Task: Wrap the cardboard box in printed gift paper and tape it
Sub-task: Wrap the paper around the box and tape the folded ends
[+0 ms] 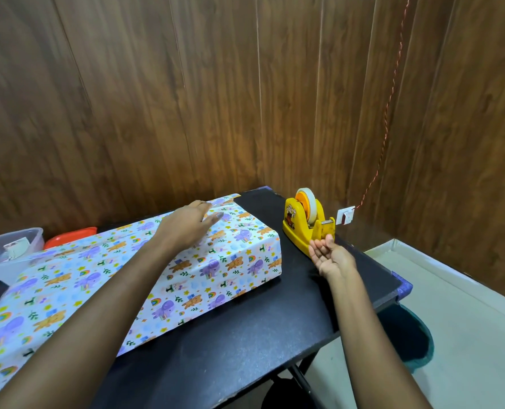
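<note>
Directly under left hand point(188, 224): wrapped box point(239, 261).

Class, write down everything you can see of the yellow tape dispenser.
The tape dispenser is yellow plastic, with a cartoon sticker on its side and a tape roll on an orange hub. It stands upright on the black table, right of the wrapped box, cutter towards the person. The right hand reaches its cutter end; contact is unclear.
</note>
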`<control>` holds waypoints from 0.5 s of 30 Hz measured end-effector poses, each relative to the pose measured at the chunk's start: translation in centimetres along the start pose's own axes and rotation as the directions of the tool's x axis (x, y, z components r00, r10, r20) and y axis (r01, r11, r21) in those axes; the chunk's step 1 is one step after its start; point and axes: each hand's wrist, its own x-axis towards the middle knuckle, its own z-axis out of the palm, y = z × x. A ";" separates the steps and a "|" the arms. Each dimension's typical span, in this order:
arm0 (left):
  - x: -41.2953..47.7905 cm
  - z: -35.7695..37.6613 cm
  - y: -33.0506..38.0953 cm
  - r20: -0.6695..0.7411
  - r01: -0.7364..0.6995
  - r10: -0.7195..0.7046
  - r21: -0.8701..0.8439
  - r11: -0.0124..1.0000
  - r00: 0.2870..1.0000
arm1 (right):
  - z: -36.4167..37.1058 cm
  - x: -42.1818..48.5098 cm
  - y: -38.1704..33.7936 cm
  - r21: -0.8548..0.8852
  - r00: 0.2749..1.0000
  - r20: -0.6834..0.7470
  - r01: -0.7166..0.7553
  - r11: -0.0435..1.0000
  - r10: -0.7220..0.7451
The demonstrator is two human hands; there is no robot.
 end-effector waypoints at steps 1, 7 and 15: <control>-0.2 -0.1 -0.2 -0.007 -0.002 0.002 0.003 1.000 1.000 | -0.6 -0.1 0.4 0.016 1.000 0.010 -0.017 1.000 0.016; -1.2 -0.8 -2.5 -0.015 0.051 -0.050 0.031 0.998 0.999 | 1.4 -2.9 -1.1 -0.224 0.984 0.160 0.111 0.968 -0.076; -4.2 -2.4 -13.6 0.206 0.299 -0.313 0.095 0.950 0.927 | 10.1 -8.0 1.2 -0.636 0.886 0.462 0.293 0.714 0.048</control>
